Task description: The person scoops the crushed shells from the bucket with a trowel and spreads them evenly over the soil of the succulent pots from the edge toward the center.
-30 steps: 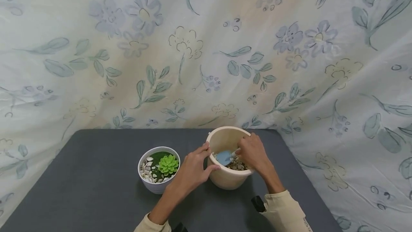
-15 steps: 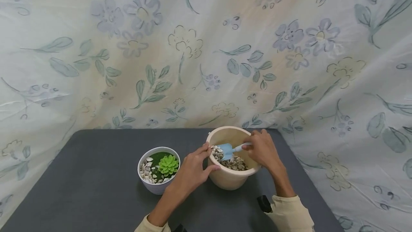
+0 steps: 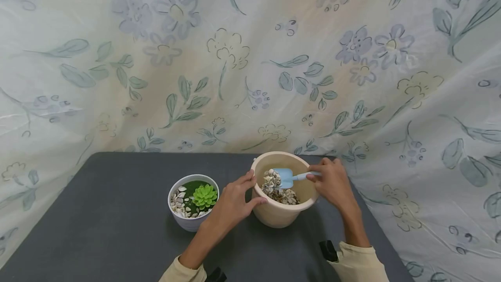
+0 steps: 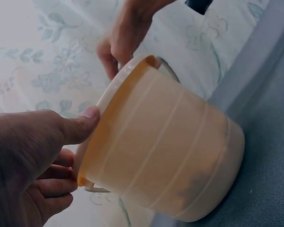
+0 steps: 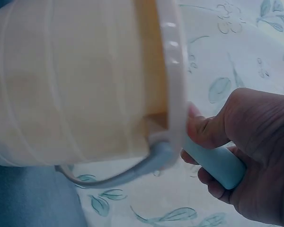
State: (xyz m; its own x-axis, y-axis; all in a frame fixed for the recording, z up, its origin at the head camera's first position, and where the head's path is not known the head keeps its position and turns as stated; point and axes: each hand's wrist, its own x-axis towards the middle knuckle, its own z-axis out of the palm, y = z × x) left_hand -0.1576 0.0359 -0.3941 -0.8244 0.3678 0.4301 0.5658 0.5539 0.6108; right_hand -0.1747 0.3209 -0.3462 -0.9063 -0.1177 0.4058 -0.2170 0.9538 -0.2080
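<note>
A cream bucket [image 3: 277,217] stands on the dark table, with small pebbles [image 3: 284,196] in its bottom. My left hand [image 3: 235,199] holds the bucket's left rim; in the left wrist view the thumb [image 4: 80,127] lies against the rim, other fingers bent beneath it. From the right side, my right hand [image 3: 332,182] grips the handle of a light blue toy trowel [image 3: 286,178]. Its blade is inside the bucket, above the pebble bed, with pebbles heaped at its front edge. In the right wrist view the trowel handle [image 5: 217,165] crosses the palm, and the bucket hides the blade.
Left of the bucket is a white pot [image 3: 187,223] holding an artificial green succulent [image 3: 205,196], green moss and white stones. A bail handle [image 5: 118,177] hangs at the bucket's side. Floral cloth [image 3: 235,77] hangs behind the dark table [image 3: 117,212].
My right hand has drawn the trowel up and to the right from low in the pebbles, and more of its blade and handle shows. My left hand keeps its hold on the rim.
</note>
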